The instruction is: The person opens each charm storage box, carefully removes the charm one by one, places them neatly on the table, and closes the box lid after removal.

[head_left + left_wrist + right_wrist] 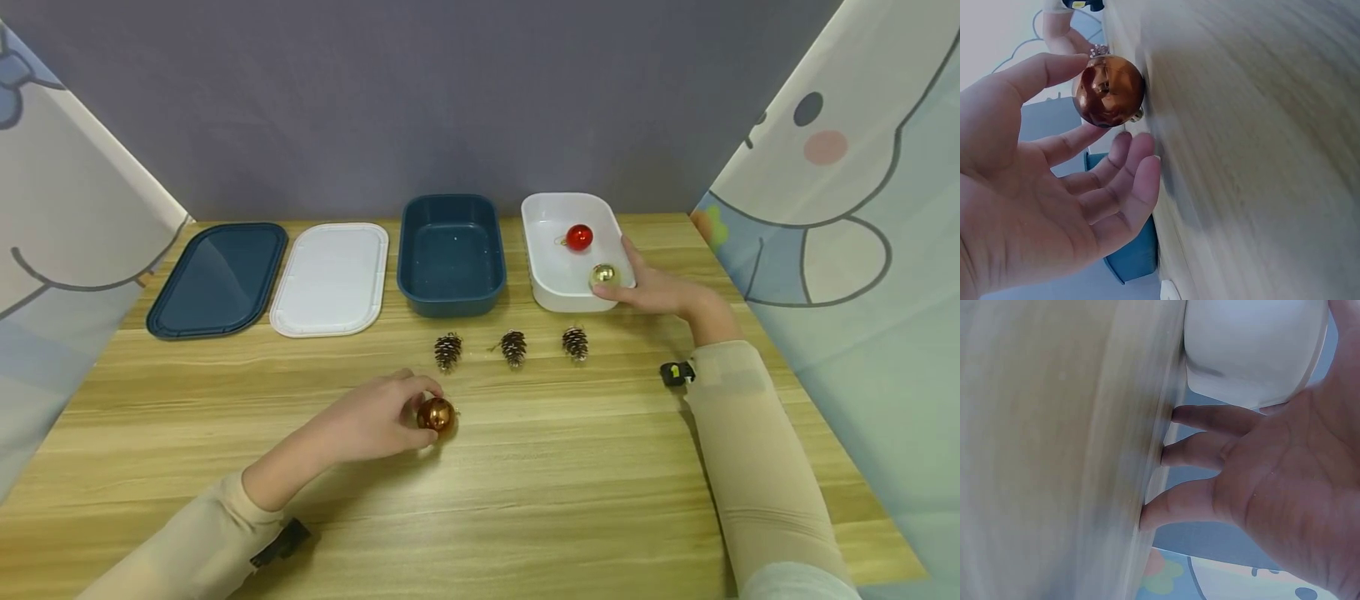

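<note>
My left hand [378, 417] pinches a shiny copper-brown Christmas ball [437, 414] between thumb and index finger, low over the table; in the left wrist view the other fingers curve beside the ball [1109, 91]. At the back right, my right hand [660, 292] holds the side wall of a white box [551, 279]. Its thumb reaches over the rim beside a gold ball [603, 275], and the other fingers are outside. The right wrist view shows three fingertips of this hand [1260, 456] down on the table. A red ball [579, 237] lies inside the box.
Three pine cones [513, 348] lie in a row in front of the boxes. A dark blue box [452, 258] stands left of the white one. Further left are a white lid [330, 279] and a dark blue lid [217, 279]. A grey wall [435, 100] rises behind.
</note>
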Demonstrator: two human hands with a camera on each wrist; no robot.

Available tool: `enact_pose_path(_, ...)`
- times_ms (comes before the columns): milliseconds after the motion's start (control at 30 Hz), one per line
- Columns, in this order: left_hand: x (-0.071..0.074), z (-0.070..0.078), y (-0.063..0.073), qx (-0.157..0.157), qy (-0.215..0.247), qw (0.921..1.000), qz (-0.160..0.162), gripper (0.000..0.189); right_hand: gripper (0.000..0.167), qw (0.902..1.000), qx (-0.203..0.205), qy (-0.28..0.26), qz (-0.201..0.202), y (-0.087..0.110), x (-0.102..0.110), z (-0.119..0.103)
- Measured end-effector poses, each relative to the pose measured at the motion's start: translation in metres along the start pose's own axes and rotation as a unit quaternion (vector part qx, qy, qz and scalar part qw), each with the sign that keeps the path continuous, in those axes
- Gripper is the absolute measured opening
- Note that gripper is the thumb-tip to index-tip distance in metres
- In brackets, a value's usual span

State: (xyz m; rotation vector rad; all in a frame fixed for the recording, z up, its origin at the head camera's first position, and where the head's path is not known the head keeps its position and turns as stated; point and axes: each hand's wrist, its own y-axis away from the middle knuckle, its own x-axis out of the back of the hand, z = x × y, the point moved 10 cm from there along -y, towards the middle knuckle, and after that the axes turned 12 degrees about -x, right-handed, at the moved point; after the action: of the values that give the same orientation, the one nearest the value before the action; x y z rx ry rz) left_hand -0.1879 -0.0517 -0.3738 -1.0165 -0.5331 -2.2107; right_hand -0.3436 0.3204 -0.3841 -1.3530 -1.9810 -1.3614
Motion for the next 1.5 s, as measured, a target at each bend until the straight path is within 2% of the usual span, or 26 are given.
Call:
enact_pose_path(267, -0.004, -0.002, -0.003, 0.004, -0.009, 0.9999, -0.002, 0.057, 0.122, 1.0, -0.004, -0.002, 0.003, 0.004, 0.0, 0.004)
enact_pose_path(567, -0.006, -0.001, -0.007, 0.012, -0.022, 0.9996, -0.009, 0.057, 0.122, 0.9999, -0.008, -0.004, 0.004, 0.006, 0.0, 0.009)
enact_pose_path(800, -0.003, -0.001, -0.005, 0.006, -0.026, 0.9996, -0.012, 0.06, 0.122, 0.9999, 0.001, -0.013, 0.003, 0.005, -0.001, 0.004)
enact_pose_path(933, 0.002, -0.002, -0.007, 0.011, -0.01, 0.9995, -0.027, 0.06, 0.122, 0.9999, 0.003, -0.012, 0.003, 0.003, -0.001, -0.002)
enact_pose_path(1033, 0.016, 0.001, -0.013, 0.013, -0.009, 0.9991, -0.04, 0.059, 0.123, 0.9999, 0.003, -0.012, 0.001, 0.002, -0.003, -0.005)
enact_pose_path(1133, 0.037, 0.006, -0.025, 0.017, -0.019, 0.9982, -0.055, 0.06, 0.123, 0.9999, 0.006, -0.015, -0.001, 0.001, -0.006, -0.007)
enact_pose_path(1267, 0.067, 0.016, -0.054, -0.001, -0.014, 0.9973, -0.073, 0.059, 0.123, 0.9997, 0.01, -0.021, -0.003, -0.001, -0.007, -0.008)
enact_pose_path(1400, 0.088, 0.031, -0.096, -0.04, -0.016, 0.9967, -0.069, 0.057, 0.123, 0.9997, 0.015, -0.018, 0.001, -0.003, -0.007, -0.007)
enact_pose_path(1500, 0.095, 0.043, -0.135, -0.069, -0.04, 0.9951, -0.058, 0.06, 0.123, 0.9998, 0.014, -0.015, 0.004, -0.004, -0.006, -0.005)
